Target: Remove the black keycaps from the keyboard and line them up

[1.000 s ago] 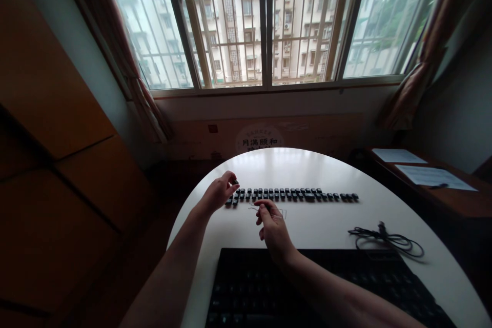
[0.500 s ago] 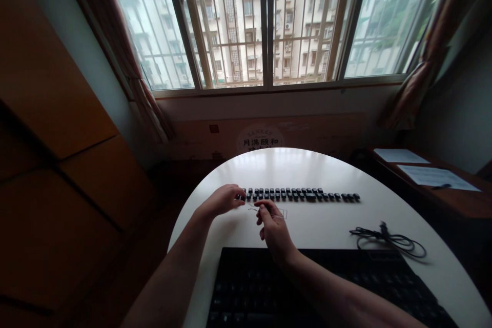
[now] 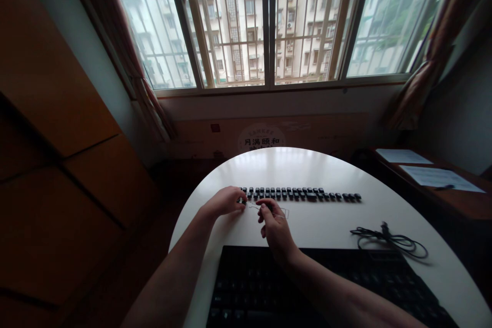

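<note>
My left hand (image 3: 227, 201) is at the left end of the rows of black keycaps (image 3: 284, 195), its fingertips pinched around one dark keycap (image 3: 242, 200) low over the white table (image 3: 230, 236). My right hand (image 3: 273, 221) is just right of it, closed on a thin wire keycap puller (image 3: 285, 213); its bent wire ends stick out left toward my left fingers. My right fingers hide the puller's middle. Beneath my right forearm lies a large black keyboard (image 3: 246, 287), partly covered by that arm and cut off by the bottom of the view.
A coiled black cable (image 3: 392, 241) rests on the table's right side. Beyond the table's right edge, a brown desk (image 3: 465, 205) holds papers (image 3: 442, 178) and a pen (image 3: 445, 187). A barred window and a wall panel stand behind the table, a wooden cabinet (image 3: 88, 179) to the left.
My left fingertips have closed around the keycap at the row's left end and dipped slightly. The right hand keeps its hold on the wire puller, almost still. The view has shifted a little.
</note>
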The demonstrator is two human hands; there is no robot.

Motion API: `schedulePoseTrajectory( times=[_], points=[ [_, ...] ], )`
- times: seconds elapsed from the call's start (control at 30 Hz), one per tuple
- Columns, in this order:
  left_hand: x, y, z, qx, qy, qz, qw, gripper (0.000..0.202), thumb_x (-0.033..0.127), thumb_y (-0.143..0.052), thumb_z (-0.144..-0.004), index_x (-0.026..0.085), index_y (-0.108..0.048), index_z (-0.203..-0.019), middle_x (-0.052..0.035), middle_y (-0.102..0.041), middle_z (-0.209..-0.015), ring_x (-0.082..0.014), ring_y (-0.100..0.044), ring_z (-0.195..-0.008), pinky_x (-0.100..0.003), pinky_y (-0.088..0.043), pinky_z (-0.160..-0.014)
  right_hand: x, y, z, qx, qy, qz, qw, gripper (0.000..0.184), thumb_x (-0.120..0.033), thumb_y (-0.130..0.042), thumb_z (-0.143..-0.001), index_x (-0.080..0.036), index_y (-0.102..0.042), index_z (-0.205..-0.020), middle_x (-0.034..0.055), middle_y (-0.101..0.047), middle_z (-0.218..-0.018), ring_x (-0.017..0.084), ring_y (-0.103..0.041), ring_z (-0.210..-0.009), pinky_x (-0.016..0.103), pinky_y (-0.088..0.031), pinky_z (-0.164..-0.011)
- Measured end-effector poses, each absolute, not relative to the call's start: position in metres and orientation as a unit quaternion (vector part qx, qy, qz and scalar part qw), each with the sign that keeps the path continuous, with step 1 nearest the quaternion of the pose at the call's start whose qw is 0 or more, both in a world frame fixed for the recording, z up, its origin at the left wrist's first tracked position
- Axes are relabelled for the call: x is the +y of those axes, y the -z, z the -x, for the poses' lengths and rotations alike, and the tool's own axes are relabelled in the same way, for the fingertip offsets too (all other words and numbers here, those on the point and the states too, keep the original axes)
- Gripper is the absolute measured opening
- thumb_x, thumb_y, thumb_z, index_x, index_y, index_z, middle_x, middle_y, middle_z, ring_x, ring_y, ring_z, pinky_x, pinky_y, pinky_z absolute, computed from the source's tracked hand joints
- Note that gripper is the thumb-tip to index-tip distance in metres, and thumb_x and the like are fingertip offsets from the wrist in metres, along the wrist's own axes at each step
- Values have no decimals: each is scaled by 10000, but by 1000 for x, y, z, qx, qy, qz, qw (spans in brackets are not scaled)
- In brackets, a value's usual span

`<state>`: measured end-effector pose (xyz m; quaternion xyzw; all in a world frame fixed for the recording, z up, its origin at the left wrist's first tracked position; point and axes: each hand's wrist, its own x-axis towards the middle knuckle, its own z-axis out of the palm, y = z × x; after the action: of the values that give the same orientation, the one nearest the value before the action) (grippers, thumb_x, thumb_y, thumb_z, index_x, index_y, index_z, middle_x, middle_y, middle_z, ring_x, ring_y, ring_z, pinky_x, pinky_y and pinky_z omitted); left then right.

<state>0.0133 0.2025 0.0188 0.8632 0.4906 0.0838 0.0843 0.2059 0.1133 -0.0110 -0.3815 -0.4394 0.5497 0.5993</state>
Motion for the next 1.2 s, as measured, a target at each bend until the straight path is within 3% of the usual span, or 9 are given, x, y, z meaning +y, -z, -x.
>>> schedulePoseTrajectory(
  times=[0.53, 1.2],
  points=[
    [202, -21, -15, 518, -94, -847, 67, 193, 216, -707, -708, 261, -777, -882, -33, -724, -875, -223, -643, -827, -277, -447, -754, 112, 12, -206, -439, -552, 385, 595, 279, -432, -613, -828, -188, -672, -949, 10, -531, -704, 154, -505, -624, 193, -346, -400],
    [196, -38, 0, 539, -129, -831, 49, 139, 255, -687, -771, 226, -773, -877, -5, -655, -746, -159, -585, -684, -241, -394, -639, 108, 7, -206, -436, -560, 385, 590, 284, -435, -604, -830, -184, -650, -954, -21, -495, -668, 107, -410, -507, 190, -328, -383]
  ],
)
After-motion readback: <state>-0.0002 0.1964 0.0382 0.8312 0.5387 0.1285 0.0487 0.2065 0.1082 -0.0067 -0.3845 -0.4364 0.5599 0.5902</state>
